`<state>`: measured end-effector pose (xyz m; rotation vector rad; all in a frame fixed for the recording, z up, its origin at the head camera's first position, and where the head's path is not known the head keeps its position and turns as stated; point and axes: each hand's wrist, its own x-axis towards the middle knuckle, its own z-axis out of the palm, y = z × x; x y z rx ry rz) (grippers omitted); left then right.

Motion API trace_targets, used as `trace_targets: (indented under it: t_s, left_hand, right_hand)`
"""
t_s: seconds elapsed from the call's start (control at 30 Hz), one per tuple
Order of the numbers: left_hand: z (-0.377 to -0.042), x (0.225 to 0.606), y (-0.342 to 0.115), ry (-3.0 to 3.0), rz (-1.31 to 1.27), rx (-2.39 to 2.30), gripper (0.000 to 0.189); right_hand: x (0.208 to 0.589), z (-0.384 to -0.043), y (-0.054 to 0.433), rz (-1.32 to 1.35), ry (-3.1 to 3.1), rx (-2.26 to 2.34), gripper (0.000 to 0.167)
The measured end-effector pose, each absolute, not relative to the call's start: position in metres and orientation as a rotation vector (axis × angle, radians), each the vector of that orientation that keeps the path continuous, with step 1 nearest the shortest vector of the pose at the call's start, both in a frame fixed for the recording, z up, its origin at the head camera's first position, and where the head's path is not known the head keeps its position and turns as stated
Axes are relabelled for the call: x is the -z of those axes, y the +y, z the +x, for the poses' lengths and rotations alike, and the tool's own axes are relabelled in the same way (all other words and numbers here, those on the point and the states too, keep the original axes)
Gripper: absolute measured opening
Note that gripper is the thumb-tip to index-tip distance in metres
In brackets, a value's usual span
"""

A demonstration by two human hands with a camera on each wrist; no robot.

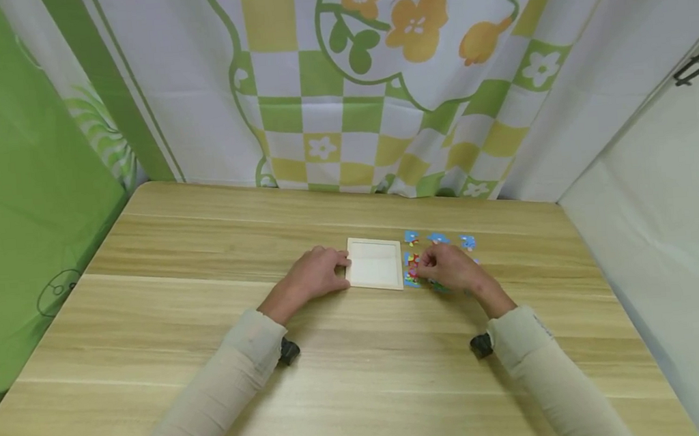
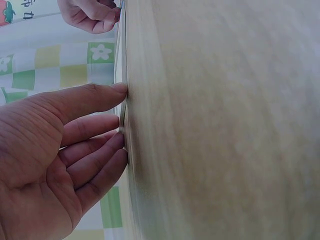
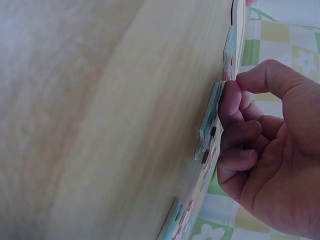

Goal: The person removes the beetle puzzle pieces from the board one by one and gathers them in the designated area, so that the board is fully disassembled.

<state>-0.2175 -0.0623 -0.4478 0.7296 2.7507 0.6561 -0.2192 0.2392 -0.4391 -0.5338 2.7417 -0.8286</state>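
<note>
A square wooden puzzle tray (image 1: 377, 287) with a raised rim and pale inside lies flat on the table. My left hand (image 1: 319, 272) rests at its left side, thumb and fingertips spread along the edge; the left wrist view shows these fingers (image 2: 97, 162) only slightly bent. To the right of the tray are several colourful puzzle pieces (image 1: 439, 237). Over the left column of them, my right hand (image 1: 450, 267) pinches a small puzzle piece (image 1: 413, 272) between thumb and index finger, its other fingers curled. That hand partly hides the pieces beneath it.
The wood-grain table (image 1: 362, 374) meets a checked, flowered curtain (image 1: 354, 122) at the back. A green cloth (image 1: 26, 175) hangs at the left, a white one (image 1: 676, 219) at the right. Loose pieces (image 3: 210, 122) lie low and flat under the right hand.
</note>
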Motion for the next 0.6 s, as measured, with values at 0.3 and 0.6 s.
trace_targets:
  t_s: [0.3, 0.6]
  left_hand:
    - [-0.2157, 0.4486, -0.0587, 2.73, 0.74, -0.688, 0.048]
    - [-0.2158, 0.4512, -0.0633, 2.71, 0.746, -0.775, 0.06]
  right_hand:
    - [0.4341, -0.212, 0.2434, -0.483, 2.793, 0.852, 0.009]
    - [0.4328, -0.2129, 0.2368, -0.641, 2.799, 1.037, 0.032]
